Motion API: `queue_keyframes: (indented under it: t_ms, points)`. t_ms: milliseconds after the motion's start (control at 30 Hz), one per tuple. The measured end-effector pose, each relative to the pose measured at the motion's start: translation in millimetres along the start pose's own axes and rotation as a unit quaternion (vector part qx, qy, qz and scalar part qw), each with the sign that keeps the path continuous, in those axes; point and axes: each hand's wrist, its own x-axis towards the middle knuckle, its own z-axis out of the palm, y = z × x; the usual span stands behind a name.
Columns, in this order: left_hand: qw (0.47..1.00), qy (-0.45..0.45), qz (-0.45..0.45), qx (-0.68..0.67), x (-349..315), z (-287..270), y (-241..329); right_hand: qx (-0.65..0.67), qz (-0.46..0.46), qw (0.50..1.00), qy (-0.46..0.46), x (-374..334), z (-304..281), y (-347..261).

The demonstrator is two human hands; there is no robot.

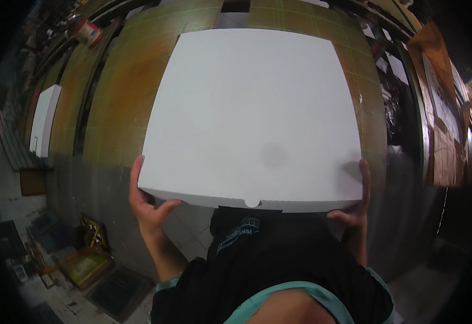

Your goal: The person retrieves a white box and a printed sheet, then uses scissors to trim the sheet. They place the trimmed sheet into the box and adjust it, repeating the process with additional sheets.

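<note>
The flat white box [252, 116] lies square ahead over the counter [117, 97], both hands' fingers [134, 181] clamped on its near corners (equally close).

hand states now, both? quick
Left hand: closed on the white flat box, at its near left corner.
Right hand: closed on the same box, near right corner.

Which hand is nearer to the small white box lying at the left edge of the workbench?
Left. The left hand grips the big white box's near-left corner, on the small white box's side; the right hand holds the far-right corner.
</note>
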Motion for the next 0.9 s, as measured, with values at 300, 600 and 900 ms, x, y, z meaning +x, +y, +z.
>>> queue_keyframes:
  t_ms: [300,600,900]
  points:
    - [0.992,0.075,0.1,0.012,16,0,-13,0.016,-0.013,0.997,0.068,21,7,-1]
    - [0.992,0.061,0.098,0.042,12,6,-31,-0.037,-0.052,0.997,0.047,19,12,17]
    - [0.992,0.052,0.102,0.052,9,2,-43,-0.016,0.009,0.998,0.067,16,18,3]
